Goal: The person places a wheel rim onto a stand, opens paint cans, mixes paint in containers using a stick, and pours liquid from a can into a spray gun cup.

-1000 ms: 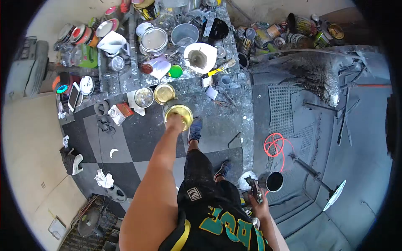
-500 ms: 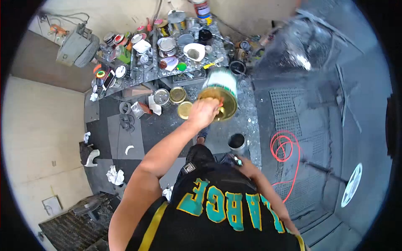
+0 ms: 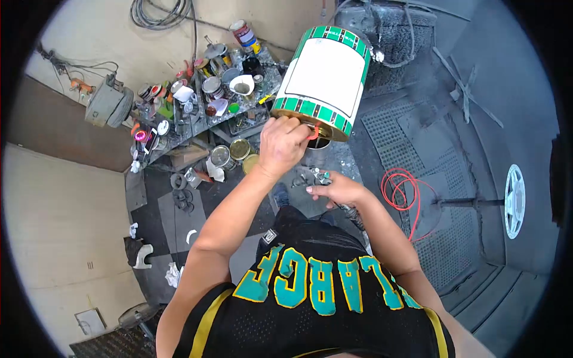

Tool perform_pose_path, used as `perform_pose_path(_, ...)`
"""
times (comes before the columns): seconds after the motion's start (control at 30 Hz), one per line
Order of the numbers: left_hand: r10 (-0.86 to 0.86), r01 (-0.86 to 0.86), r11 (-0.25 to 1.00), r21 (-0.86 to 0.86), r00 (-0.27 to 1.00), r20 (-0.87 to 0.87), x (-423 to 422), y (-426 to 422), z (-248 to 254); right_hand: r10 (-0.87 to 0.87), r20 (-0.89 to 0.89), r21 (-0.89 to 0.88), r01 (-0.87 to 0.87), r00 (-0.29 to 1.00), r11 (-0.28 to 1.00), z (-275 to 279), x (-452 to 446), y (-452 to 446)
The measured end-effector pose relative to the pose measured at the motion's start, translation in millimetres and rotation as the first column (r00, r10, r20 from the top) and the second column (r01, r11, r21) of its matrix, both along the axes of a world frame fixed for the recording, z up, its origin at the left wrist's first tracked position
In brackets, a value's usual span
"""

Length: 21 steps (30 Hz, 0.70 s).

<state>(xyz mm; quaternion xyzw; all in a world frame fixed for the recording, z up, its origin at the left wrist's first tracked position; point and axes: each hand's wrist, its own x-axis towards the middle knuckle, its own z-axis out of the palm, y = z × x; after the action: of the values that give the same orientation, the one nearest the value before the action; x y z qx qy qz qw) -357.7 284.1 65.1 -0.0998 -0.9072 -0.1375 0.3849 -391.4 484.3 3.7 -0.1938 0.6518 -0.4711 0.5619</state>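
Observation:
My left hand [image 3: 280,143] is closed at the lidded end of a large green-and-white paint can [image 3: 325,74]. A bit of orange-red handle [image 3: 314,132] sticks out beside its fingers. The can is tilted, that end facing down toward me. Below it, partly hidden, is the open dark cup [image 3: 316,153] of what looks like a spray gun [image 3: 314,174]. My right hand [image 3: 339,190] is wrapped around the gun, its thumb in front. Whether anything flows from the can is hidden.
A paint-stained bench [image 3: 203,125] at the back left carries several tins, cups and a phone. Opened tins [image 3: 221,156] and a shoe [image 3: 182,197] are on the floor. A red hose [image 3: 401,191] lies coiled at right, near a wheel rim [image 3: 514,201] on a stand.
My left hand has raised the can, which now appears larger and higher. My right hand has moved up from my lap, bringing the spray gun's cup under the can.

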Motion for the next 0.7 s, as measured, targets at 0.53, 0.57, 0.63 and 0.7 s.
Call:
perform_pose_path(0.53,-0.146,0.137,0.989,-0.053,0.955,-0.258,-9,17,50,-0.004,0.119,-0.078,0.013,0.993,0.997,17,18,34)
perform_pose_path(0.57,-0.144,0.133,0.989,-0.058,0.957,-0.25,-9,16,52,0.006,0.124,-0.079,0.004,0.992,0.997,17,18,33)
perform_pose_path(0.63,-0.152,0.14,0.988,-0.064,0.952,-0.264,-10,16,54,0.003,0.127,-0.083,0.008,0.992,0.997,17,18,32)
perform_pose_path(0.7,-0.151,0.138,0.988,-0.066,0.945,-0.291,-12,17,56,-0.003,0.132,-0.083,0.014,0.991,0.996,18,18,32)
